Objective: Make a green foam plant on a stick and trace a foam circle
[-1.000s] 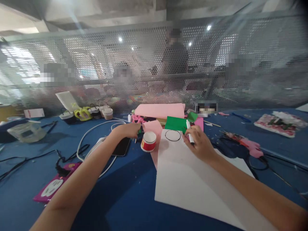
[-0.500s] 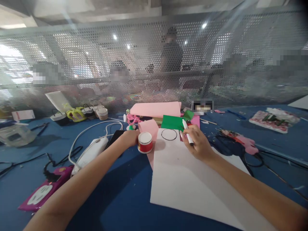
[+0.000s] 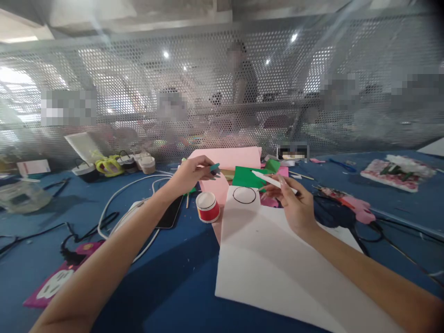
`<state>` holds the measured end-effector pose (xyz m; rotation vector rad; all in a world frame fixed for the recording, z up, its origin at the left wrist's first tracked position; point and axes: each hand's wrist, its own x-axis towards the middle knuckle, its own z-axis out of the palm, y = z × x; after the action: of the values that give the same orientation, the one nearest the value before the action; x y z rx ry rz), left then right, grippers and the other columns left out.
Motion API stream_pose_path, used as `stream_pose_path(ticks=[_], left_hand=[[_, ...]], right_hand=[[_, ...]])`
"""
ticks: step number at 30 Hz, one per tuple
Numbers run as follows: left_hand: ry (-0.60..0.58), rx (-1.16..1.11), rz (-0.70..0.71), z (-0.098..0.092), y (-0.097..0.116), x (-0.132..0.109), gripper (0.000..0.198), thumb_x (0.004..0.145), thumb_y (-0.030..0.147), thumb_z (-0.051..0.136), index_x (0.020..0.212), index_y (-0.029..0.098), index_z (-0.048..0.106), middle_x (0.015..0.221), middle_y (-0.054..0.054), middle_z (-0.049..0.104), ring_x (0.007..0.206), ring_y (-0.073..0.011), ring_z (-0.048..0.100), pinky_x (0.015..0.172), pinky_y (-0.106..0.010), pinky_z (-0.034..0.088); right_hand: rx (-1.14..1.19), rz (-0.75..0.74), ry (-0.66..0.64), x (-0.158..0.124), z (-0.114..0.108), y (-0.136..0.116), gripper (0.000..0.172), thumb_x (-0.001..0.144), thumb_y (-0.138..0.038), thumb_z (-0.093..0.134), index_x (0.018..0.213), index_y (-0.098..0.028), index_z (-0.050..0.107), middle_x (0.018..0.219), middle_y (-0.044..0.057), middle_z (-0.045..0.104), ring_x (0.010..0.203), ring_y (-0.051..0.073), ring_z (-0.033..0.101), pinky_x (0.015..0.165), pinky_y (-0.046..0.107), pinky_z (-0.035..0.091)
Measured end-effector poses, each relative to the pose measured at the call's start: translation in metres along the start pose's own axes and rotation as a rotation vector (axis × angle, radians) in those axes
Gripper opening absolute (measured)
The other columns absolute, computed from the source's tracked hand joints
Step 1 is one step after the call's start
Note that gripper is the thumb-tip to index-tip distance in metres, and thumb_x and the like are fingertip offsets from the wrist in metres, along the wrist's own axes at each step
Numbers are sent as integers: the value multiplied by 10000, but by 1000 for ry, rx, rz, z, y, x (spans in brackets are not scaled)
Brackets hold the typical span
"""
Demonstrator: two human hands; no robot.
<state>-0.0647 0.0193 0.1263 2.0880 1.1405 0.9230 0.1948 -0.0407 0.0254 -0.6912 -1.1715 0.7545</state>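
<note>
My left hand (image 3: pixel 194 175) is raised over the table, thumb and fingers pinching a small dark teal piece (image 3: pixel 214 167) that looks like a marker cap. In my right hand (image 3: pixel 294 201) is a white marker (image 3: pixel 268 178), its narrow end pointing left and its dark end by my palm. Below lies a large white sheet (image 3: pixel 263 259) with a black circle outline (image 3: pixel 244 195) near its far edge. A round tub (image 3: pixel 208 208) with a red band and white top stands left of the sheet, touched by neither hand.
Pink paper (image 3: pixel 229 157) and a green sheet (image 3: pixel 248 175) lie behind. A black phone (image 3: pixel 170 213) and white cable are at left, with a purple power strip (image 3: pixel 55 282). A pink glue gun (image 3: pixel 357 208) with cords lies right. A perforated metal screen (image 3: pixel 138 92) rises behind.
My left hand has lifted from beside the tub and now pinches the teal piece. The right hand has turned the marker from steep to nearly level. The tub has tilted or shifted slightly.
</note>
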Motion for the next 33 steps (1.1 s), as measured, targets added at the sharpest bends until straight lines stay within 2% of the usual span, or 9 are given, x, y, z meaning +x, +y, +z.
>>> stream_pose_path(ticks=[2, 5, 8, 11, 13, 18, 23, 28, 33], left_hand=[[-1, -254, -64, 10, 3, -2, 198, 828, 295, 592, 921, 122, 564, 874, -97, 711, 777, -186, 704, 745, -339, 567], [20, -424, -62, 21, 8, -6, 202, 839, 260, 585, 972, 108, 586, 925, -106, 709, 865, -191, 705, 805, -336, 569], [-21, -452, -78, 30, 13, -9, 302, 892, 220, 488, 1175, 131, 545, 943, -92, 697, 859, -176, 707, 783, -322, 583], [-52, -365, -76, 38, 12, -10, 487, 851, 140, 518, 1332, 162, 439, 989, -89, 684, 724, -139, 703, 667, -283, 597], [-75, -309, -40, 43, 7, -10, 487, 788, 98, 579, 1267, 141, 507, 997, -89, 689, 695, -134, 693, 649, -276, 596], [-105, -341, -35, 46, 0, -8, 266, 665, 77, 683, 929, 98, 653, 927, -96, 724, 845, -185, 698, 808, -323, 581], [-85, -366, -27, 45, 5, -10, 302, 624, 78, 695, 921, 101, 644, 925, -101, 727, 839, -194, 702, 777, -325, 582], [-163, -351, 0, 44, 9, -13, 240, 681, 160, 675, 910, 100, 640, 864, -88, 721, 700, -161, 693, 667, -300, 583], [-155, -231, 29, 42, 12, -15, 213, 730, 194, 643, 929, 119, 651, 795, -57, 708, 659, -140, 673, 644, -274, 557]], right_hand=[[42, 3, 15, 0, 0, 1, 212, 880, -361, 574, 1045, -235, 613, 838, 42, 711, 735, 224, 695, 669, 401, 558], [78, 17, 17, 0, 0, 1, 198, 874, -357, 574, 1033, -242, 603, 871, 48, 715, 765, 234, 703, 659, 411, 563], [115, 28, 8, 0, 1, -1, 190, 862, -364, 584, 1007, -247, 620, 913, 53, 715, 806, 237, 701, 666, 415, 568], [128, 45, -21, -2, 4, -4, 182, 860, -386, 585, 986, -263, 632, 878, 45, 720, 805, 239, 703, 663, 423, 574], [118, 68, -53, -4, 6, -6, 200, 852, -416, 593, 977, -267, 641, 823, 38, 722, 764, 239, 706, 667, 441, 577], [138, 114, -110, -8, 9, -11, 212, 804, -428, 663, 917, -252, 691, 837, 44, 725, 722, 234, 704, 675, 447, 580], [164, 127, -131, -10, 10, -11, 191, 811, -392, 673, 913, -234, 711, 798, 42, 724, 708, 215, 702, 696, 422, 583], [130, 145, -130, -9, 8, -11, 231, 797, -411, 685, 918, -215, 710, 759, 45, 724, 680, 207, 695, 677, 408, 588], [102, 138, -164, -8, 6, -9, 258, 816, -405, 665, 945, -186, 709, 784, 62, 726, 649, 194, 681, 653, 391, 581]])
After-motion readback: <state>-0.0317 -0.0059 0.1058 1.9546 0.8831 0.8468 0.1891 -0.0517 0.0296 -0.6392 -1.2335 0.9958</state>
